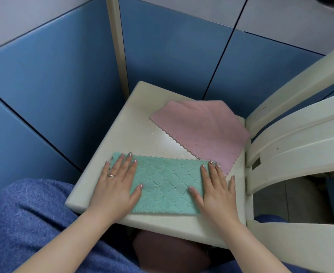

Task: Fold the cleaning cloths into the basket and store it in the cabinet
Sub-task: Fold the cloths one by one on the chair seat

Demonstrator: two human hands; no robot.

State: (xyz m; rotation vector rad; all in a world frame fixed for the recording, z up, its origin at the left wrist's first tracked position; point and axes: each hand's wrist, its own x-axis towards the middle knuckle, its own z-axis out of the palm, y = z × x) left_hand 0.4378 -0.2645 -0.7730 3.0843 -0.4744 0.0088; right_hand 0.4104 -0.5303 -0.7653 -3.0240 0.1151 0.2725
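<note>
On the cream surface (pixel 122 142), a folded teal cloth (pixel 166 184) is being pressed flat by the left hand (pixel 117 184) and right hand (pixel 217 190), fingers spread; the pink cloth (pixel 199 131) is lying unfolded, basket and cabinet unseen.

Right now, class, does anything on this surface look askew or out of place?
Yes. The pink cloth lies diagonally, one corner hanging off the white surface and another overlapping the green cloth.

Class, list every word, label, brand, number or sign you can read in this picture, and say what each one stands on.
None: no readable text anywhere.
Green cloth: a quilted pattern only, no print.
Pink cloth: plain, no label showing.
White chair seat: bare of writing.
Small dark rectangular patch on the chair frame: maybe a slot or sticker, but too small to read anything from.
</note>
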